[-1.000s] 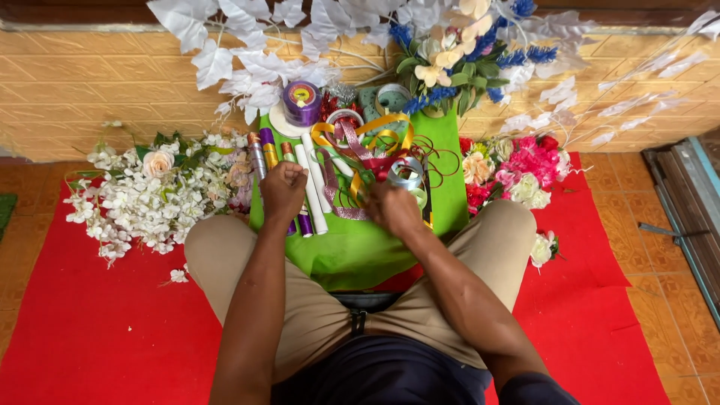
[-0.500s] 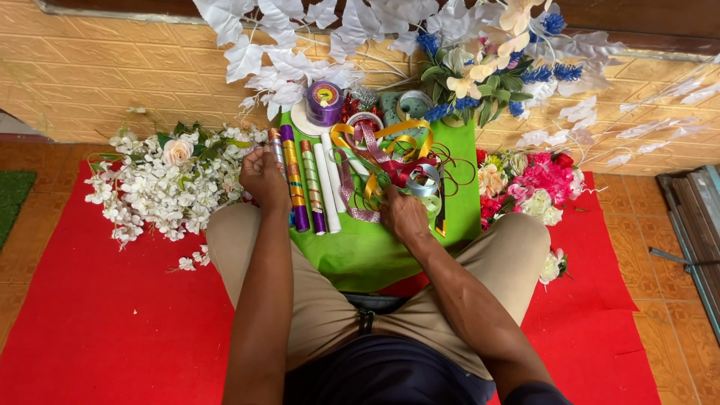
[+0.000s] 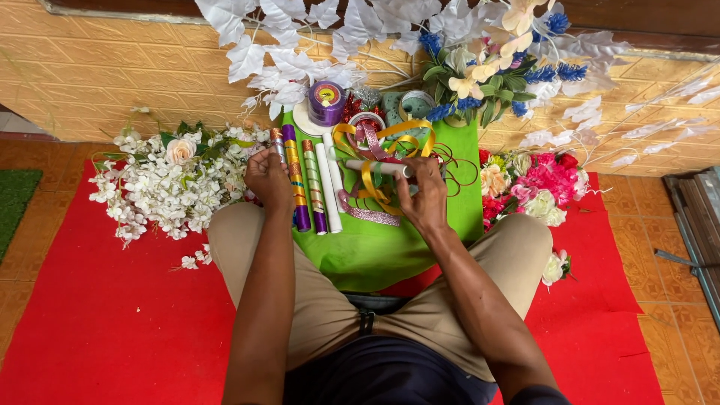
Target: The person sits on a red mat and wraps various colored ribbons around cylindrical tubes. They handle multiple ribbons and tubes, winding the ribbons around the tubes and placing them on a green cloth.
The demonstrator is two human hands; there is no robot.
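I sit cross-legged with a green cloth (image 3: 390, 251) spread between my knees. My left hand (image 3: 268, 178) is closed around a slim silvery roll (image 3: 278, 145) at the left end of a row of wrapped rolls (image 3: 309, 187), coloured purple, gold, green and white. My right hand (image 3: 421, 196) pinches a pale ribbon spool (image 3: 375, 168) lying sideways in a tangle of yellow ribbon (image 3: 379, 135), pink ribbon and a glittery pink strip (image 3: 371, 216). A purple ribbon reel (image 3: 326, 103) stands at the cloth's far edge.
White artificial flowers (image 3: 169, 187) lie on the red mat (image 3: 105, 322) to my left, pink and red ones (image 3: 540, 184) to my right. White leaf sprays (image 3: 300, 45) and blue-and-cream blooms (image 3: 495, 67) lean against the yellow brick wall (image 3: 90, 71). A metal rail (image 3: 701, 225) lies far right.
My left hand has slid leftward along the row of rolls and closed on the slim silvery one. My right hand has lifted a pale spool out of the ribbon tangle.
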